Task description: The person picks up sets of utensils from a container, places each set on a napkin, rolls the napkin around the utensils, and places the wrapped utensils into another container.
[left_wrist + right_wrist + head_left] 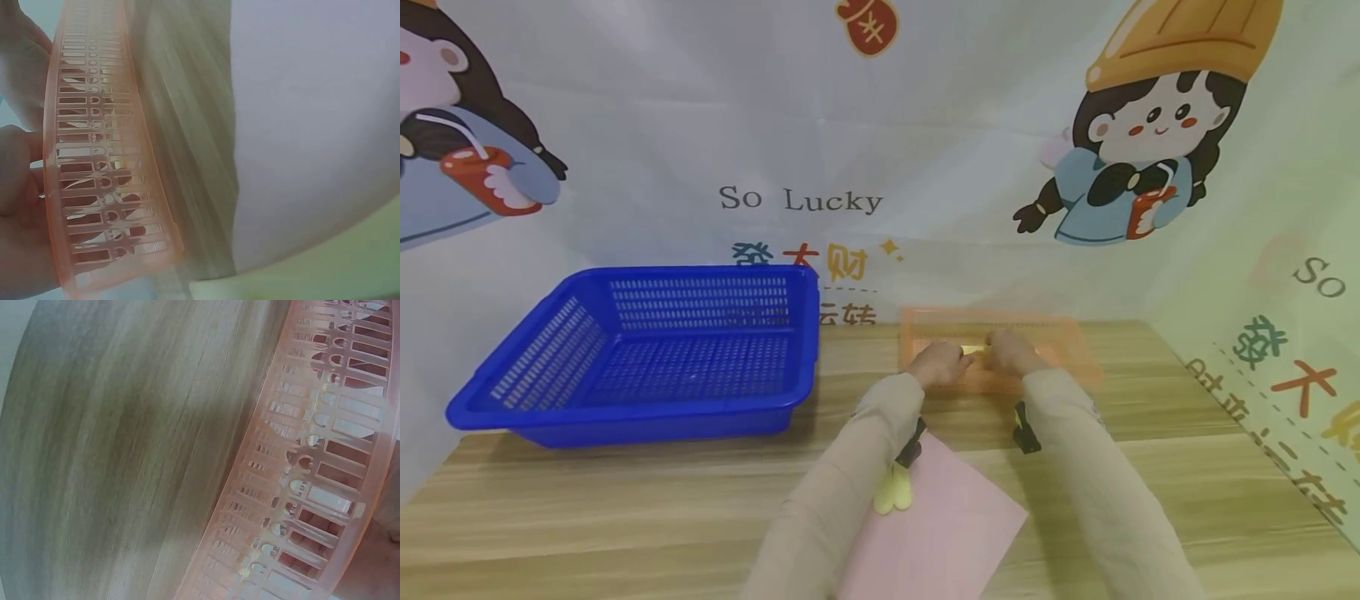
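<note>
Yellow material (973,349) is pinched by the left hand (940,364) and by the right hand (1013,352) inside the orange basket (1077,357), which is set beyond the pink sheet (947,525) on the wooden table (1172,442).

Through the head view I see a wood-grain table (625,500) carrying a big blue basket (662,421) on the left, a smaller orange basket (1081,354) toward the back wall, and, nearer my camera, a pink sheet (955,525) lying askew.
</note>
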`<state>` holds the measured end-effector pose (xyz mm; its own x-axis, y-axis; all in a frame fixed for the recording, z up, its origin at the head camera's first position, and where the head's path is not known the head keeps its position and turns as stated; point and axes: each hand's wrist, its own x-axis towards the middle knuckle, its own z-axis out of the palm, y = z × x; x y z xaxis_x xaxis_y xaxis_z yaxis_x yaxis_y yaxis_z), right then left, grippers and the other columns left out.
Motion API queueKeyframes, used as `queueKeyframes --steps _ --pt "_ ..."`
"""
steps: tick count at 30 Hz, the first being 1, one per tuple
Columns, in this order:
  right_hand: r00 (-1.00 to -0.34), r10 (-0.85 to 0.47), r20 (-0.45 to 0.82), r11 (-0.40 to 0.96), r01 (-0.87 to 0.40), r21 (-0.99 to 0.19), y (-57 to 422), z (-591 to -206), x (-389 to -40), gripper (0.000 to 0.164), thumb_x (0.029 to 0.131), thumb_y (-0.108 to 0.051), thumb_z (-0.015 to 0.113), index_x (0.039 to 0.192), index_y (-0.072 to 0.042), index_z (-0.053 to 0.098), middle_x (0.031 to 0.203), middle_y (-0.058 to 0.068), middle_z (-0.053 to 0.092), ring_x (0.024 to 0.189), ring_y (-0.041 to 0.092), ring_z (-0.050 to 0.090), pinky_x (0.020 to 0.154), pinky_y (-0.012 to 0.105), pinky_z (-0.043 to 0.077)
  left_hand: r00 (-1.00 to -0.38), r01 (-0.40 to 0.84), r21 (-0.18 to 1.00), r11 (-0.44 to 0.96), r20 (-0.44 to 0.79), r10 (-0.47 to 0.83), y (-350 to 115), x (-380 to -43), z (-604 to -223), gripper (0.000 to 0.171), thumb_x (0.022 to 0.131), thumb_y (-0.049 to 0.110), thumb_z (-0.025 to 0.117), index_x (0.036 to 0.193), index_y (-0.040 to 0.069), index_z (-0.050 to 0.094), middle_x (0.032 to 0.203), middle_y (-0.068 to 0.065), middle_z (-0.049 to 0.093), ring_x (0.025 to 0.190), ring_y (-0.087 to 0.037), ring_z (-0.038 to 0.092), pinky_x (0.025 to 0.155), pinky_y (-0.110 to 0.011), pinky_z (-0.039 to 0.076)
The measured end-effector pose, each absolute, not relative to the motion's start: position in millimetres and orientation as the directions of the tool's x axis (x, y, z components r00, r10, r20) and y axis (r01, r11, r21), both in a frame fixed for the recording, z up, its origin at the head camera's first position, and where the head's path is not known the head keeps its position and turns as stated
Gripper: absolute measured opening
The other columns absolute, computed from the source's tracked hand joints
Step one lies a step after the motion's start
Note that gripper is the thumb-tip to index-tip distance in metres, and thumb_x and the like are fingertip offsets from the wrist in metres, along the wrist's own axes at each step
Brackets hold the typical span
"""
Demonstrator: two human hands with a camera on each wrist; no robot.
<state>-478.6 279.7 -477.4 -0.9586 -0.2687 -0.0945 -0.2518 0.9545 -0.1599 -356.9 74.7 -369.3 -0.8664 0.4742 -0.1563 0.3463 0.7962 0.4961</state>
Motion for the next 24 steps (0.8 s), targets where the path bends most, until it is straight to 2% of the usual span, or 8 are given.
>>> queueKeyframes --steps 2,4,7,9,12,16,21,24 --pt "-0.956 -0.266 -0.127 0.956 -0.245 -0.161 288.3 -490.9 -494.9 0.023 0.074 -0.010 0.060 0.096 -0.001 0.064 0.094 0.014 0.063 0.079 0.025 0.056 0.067 0.035 0.048 -0.855 0.387 0.511 0.767 -0.112 0.507 75.6 -365.3 -378.8 0.046 0.094 0.040 0.037 0.066 0.006 0.049 0.057 -0.001 0.039 0.048 -0.011 0.035 0.047 -0.022 0.034" --pt "-0.948 -0.305 -0.092 0.943 -0.287 -0.171 309.4 -529.2 -531.0 0.010 0.073 -0.014 0.062 0.078 -0.008 0.067 0.077 0.006 0.063 0.064 0.019 0.052 0.055 0.032 0.045 -0.850 0.395 0.514 0.762 -0.110 0.515 77.5 -370.2 -383.6 0.048 0.093 0.042 0.036 0.063 0.007 0.047 0.055 0.000 0.036 0.048 -0.010 0.033 0.046 -0.022 0.032" --pt "-0.939 -0.326 -0.111 0.929 -0.296 -0.223 331.4 -573.2 -577.2 0.009 0.069 -0.026 0.068 0.065 -0.019 0.065 0.066 -0.003 0.058 0.055 0.013 0.046 0.045 0.028 0.040 -0.859 0.398 0.491 0.775 -0.098 0.503 79.6 -368.3 -382.9 0.046 0.094 0.039 0.036 0.059 0.010 0.045 0.051 0.002 0.034 0.045 -0.009 0.031 0.045 -0.022 0.032" --pt "-0.932 -0.351 -0.093 0.913 -0.319 -0.253 335.6 -581.0 -584.2 0.009 0.066 -0.027 0.070 0.064 -0.020 0.066 0.065 -0.004 0.058 0.053 0.013 0.047 0.044 0.027 0.040 -0.865 0.380 0.477 0.793 -0.122 0.487 82.7 -370.9 -385.1 0.043 0.095 0.034 0.037 0.060 0.010 0.046 0.051 0.001 0.035 0.045 -0.010 0.032 0.046 -0.023 0.034" --pt "-0.930 -0.363 -0.054 0.903 -0.336 -0.268 325.7 -564.0 -564.1 0.011 0.065 -0.024 0.070 0.070 -0.014 0.069 0.070 0.000 0.063 0.058 0.015 0.052 0.049 0.029 0.045 -0.857 0.445 0.441 0.779 -0.043 0.513 88.4 -383.7 -405.7 0.045 0.095 0.037 0.034 0.059 0.012 0.045 0.051 0.001 0.036 0.046 -0.010 0.034 0.047 -0.024 0.034" --pt "-0.921 -0.388 0.017 0.880 -0.376 -0.292 306.9 -532.7 -525.0 0.019 0.073 -0.020 0.066 0.077 -0.002 0.065 0.072 0.007 0.063 0.062 0.019 0.054 0.054 0.032 0.047 -0.831 0.487 0.472 0.735 -0.009 0.556 93.7 -404.2 -427.8 0.050 0.093 0.047 0.033 0.061 0.011 0.048 0.054 0.001 0.038 0.049 -0.010 0.037 0.049 -0.024 0.034" --pt "-0.869 -0.466 0.168 0.796 -0.494 -0.350 309.7 -543.1 -532.2 0.019 0.074 -0.034 0.067 0.079 -0.018 0.056 0.069 -0.008 0.053 0.061 0.008 0.050 0.051 0.024 0.042 -0.838 0.440 0.533 0.722 -0.046 0.544 95.0 -403.8 -422.5 0.051 0.093 0.047 0.033 0.063 0.009 0.050 0.053 0.001 0.037 0.045 -0.010 0.034 0.044 -0.025 0.034" --pt "-0.865 -0.474 0.167 0.755 -0.496 -0.428 290.1 -514.2 -503.3 0.017 0.077 -0.021 0.061 0.093 -0.017 0.057 0.075 -0.005 0.057 0.064 0.009 0.054 0.054 0.024 0.045 -0.835 0.490 0.503 0.712 0.036 0.549 104.9 -437.6 -460.2 0.053 0.093 0.047 0.028 0.057 0.013 0.047 0.048 0.003 0.038 0.040 -0.010 0.037 0.040 -0.024 0.034"
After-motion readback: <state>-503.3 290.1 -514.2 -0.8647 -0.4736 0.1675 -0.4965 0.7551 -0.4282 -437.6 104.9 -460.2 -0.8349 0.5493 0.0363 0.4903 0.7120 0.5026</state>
